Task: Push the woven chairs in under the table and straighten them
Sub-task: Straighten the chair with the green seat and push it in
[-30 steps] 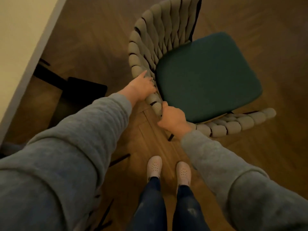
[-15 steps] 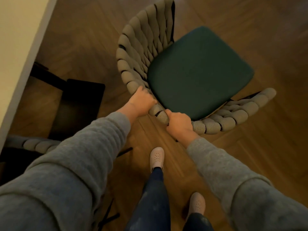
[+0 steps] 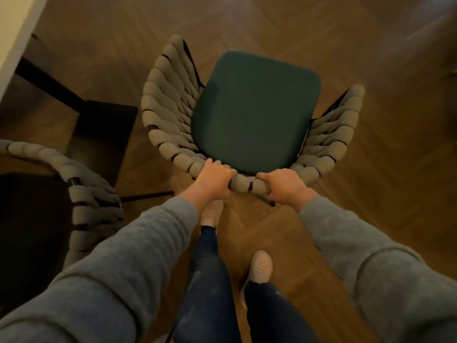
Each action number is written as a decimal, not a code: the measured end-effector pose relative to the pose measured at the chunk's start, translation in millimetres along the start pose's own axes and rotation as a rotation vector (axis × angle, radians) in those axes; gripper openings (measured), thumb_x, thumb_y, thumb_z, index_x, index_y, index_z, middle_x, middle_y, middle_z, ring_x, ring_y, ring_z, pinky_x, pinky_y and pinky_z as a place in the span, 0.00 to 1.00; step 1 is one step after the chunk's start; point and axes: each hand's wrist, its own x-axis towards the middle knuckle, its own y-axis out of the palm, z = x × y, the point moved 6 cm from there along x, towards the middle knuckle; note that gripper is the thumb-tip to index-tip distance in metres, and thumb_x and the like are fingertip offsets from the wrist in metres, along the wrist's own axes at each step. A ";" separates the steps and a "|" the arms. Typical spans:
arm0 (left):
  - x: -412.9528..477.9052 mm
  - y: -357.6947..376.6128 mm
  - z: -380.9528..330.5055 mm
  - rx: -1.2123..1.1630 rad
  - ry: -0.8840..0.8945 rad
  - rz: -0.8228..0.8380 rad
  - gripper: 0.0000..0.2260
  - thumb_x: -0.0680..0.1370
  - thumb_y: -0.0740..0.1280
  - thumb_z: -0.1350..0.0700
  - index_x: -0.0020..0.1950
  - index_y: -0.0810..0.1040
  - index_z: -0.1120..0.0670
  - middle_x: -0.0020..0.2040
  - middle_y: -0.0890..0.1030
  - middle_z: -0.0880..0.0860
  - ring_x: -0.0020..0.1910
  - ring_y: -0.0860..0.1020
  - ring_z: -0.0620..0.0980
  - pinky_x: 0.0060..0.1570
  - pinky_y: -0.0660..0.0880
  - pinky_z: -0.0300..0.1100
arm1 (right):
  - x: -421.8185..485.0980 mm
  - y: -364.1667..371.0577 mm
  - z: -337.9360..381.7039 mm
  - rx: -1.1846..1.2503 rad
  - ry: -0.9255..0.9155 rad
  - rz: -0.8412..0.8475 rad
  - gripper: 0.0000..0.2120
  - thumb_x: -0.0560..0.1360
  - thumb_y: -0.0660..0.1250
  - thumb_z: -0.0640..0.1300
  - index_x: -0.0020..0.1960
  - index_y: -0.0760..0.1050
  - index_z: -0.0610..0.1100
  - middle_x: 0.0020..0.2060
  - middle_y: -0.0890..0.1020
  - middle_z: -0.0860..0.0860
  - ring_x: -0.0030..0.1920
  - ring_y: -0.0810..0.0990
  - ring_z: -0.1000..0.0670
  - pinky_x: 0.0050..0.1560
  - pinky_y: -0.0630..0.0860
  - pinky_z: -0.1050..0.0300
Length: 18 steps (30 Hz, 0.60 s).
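Both grips, left hand [image 3: 213, 178] and right hand [image 3: 285, 185], are being closed on the woven chair [image 3: 170, 125] backrest (grey weave, green seat), which is being faced straight ahead.

The room is dim and yellowish. The floor [image 3: 371, 194] looks smeary at the top right corner. Dark shadows sit on the left. Edges bend outward.

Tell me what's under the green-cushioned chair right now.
Under the chair, only wooden floor and one dark leg tip show below its back rail. The cushion hides everything else beneath.
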 end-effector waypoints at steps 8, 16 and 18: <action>-39.0 7.9 -15.5 -0.081 0.104 0.199 0.36 0.72 0.71 0.43 0.76 0.59 0.46 0.67 0.73 0.50 0.64 0.72 0.52 0.65 0.67 0.48 | -61.6 27.9 -34.0 -0.123 0.077 0.093 0.16 0.74 0.66 0.47 0.61 0.70 0.55 0.48 0.79 0.52 0.52 0.78 0.48 0.61 0.68 0.46; -38.2 14.3 32.9 0.185 -0.030 0.216 0.18 0.77 0.65 0.52 0.68 0.70 0.48 0.61 0.78 0.51 0.62 0.75 0.53 0.67 0.66 0.51 | -59.0 46.7 -10.3 -0.048 0.250 -0.085 0.16 0.78 0.61 0.44 0.64 0.72 0.54 0.52 0.78 0.50 0.58 0.76 0.45 0.66 0.61 0.43; -38.5 17.9 37.6 0.194 -0.032 0.161 0.15 0.77 0.64 0.51 0.63 0.73 0.48 0.58 0.80 0.51 0.59 0.76 0.53 0.65 0.67 0.51 | -54.6 45.6 -10.4 -0.046 0.236 -0.086 0.16 0.78 0.61 0.44 0.64 0.73 0.55 0.52 0.78 0.51 0.58 0.76 0.45 0.66 0.60 0.43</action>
